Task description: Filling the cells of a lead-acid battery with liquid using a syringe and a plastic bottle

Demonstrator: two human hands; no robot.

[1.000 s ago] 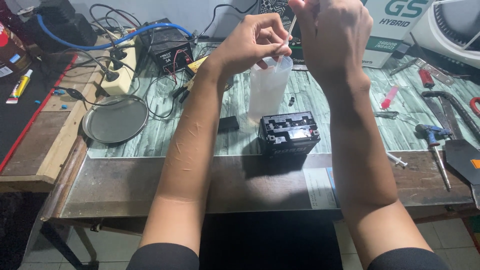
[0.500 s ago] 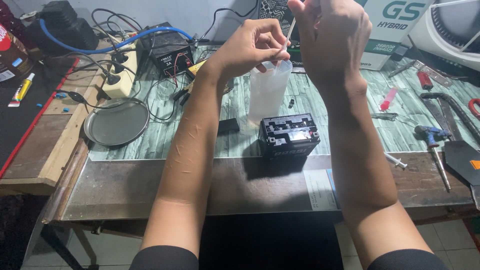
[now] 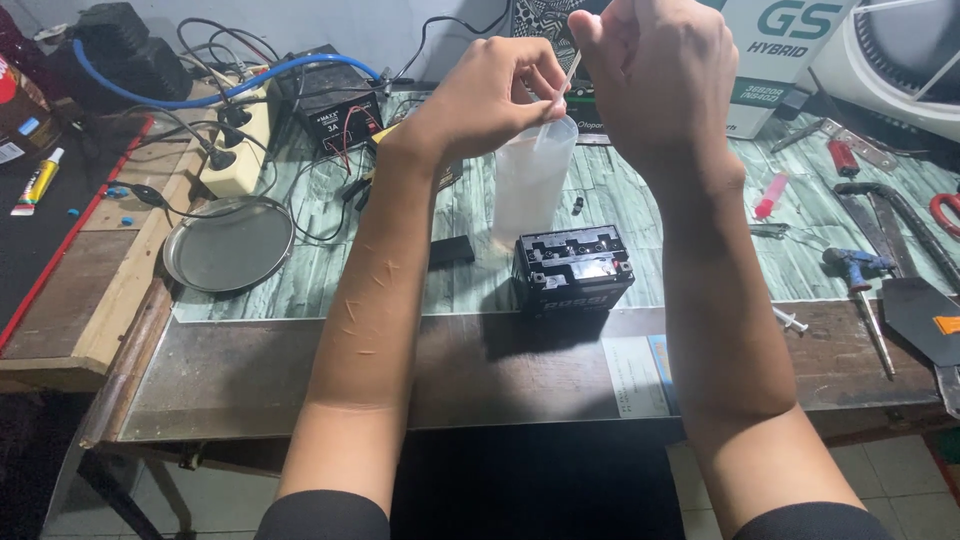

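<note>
Two hands: both yours, raised above the back of the bench (image 3: 300,375).
Left hand (image 3: 490,95): your fingers pinch the lower part of a thin white plastic syringe (image 3: 562,82), right at the rim of the container.
Right hand (image 3: 650,70): curled tight around the syringe's upper end, higher than the left.
Syringe: slanted, its lower tip dipping into the mouth of a tall translucent white plastic container (image 3: 530,180).
Container: upright on the bench, just behind a small black rectangular battery (image 3: 572,268) with its top open.
Left side: a round shallow metal tray (image 3: 228,245), well apart from the battery.
Right side: a second small clear syringe (image 3: 790,320) lying flat near the bench edge.
</note>
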